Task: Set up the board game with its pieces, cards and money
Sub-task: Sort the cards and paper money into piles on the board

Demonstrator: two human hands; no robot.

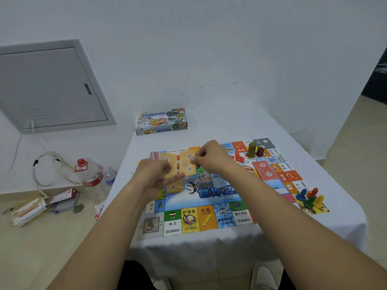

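Board lies flat on the surface. Left hand grips a fan of orange notes; right hand fingers pinch one note. Four pawns at board's right corner, two blocks far side, one box behind.

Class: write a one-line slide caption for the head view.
Both hands deal orange cards above the board.

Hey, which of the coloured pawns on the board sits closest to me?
The green pawn. It sits at the near edge of the cluster, with the yellow pawn beside it and the blue pawn and red pawn behind.
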